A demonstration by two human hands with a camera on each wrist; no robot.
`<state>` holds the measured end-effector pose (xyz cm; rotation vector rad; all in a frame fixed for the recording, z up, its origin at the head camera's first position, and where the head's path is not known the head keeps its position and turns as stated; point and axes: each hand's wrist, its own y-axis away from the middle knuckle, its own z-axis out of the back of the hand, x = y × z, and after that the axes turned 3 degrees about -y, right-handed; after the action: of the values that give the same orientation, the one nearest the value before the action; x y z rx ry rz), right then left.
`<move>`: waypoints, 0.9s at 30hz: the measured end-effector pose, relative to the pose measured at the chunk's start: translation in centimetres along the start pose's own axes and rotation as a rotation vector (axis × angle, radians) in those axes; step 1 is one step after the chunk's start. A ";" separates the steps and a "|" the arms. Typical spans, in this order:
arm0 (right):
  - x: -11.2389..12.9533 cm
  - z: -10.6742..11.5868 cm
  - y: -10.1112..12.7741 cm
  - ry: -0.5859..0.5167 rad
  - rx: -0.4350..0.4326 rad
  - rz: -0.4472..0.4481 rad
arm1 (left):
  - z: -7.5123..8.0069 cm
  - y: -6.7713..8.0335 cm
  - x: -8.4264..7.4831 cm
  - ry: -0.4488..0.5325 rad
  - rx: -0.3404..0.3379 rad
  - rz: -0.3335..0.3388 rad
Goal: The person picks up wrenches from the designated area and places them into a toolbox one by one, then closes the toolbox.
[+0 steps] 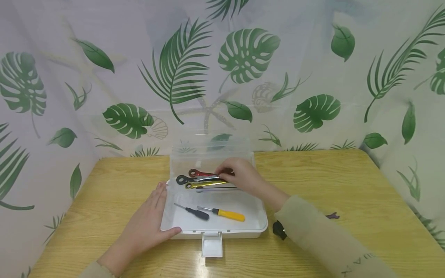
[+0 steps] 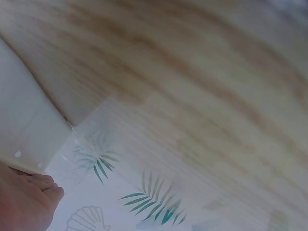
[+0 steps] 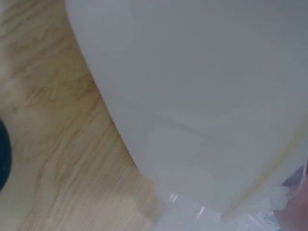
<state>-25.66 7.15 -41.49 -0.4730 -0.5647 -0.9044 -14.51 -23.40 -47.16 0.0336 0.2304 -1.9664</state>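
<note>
Reaching into the box [image 1: 259, 226], I am curling my right hand [image 1: 240, 175] fingers round the wrenches [image 1: 201, 180] at its back, while my left hand [image 1: 151, 220] is lying flat against its left wall. Next comes a clean lift, I judge. Only the head view shows the tools; both wrist views catch just box wall and table [image 2: 202, 72].

Wrenches [image 1: 201, 179] lie behind screwdrivers [image 1: 215, 212] in box [image 1: 259, 224].

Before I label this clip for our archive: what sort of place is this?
Probably a staged tabletop recording spot, not a real workshop: a leaf-print curtain is draped around a small wooden table, and the only work in view is an open plastic toolbox holding wrenches and screwdrivers.
</note>
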 end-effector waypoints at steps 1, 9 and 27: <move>0.1 0.0 0.0 0.009 -0.007 0.001 | 0.0 0.0 0.0 -0.001 0.000 0.000; 0.2 -0.2 0.2 0.019 -0.046 0.009 | -0.2 0.0 0.2 -0.008 -0.002 0.000; -0.4 0.6 1.3 -0.052 -0.072 0.018 | -0.1 -0.1 0.1 0.000 -0.010 -0.007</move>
<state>-24.96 8.43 -41.46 -0.5675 -0.5758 -0.8996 -14.62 -23.42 -47.26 0.0263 0.2410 -1.9724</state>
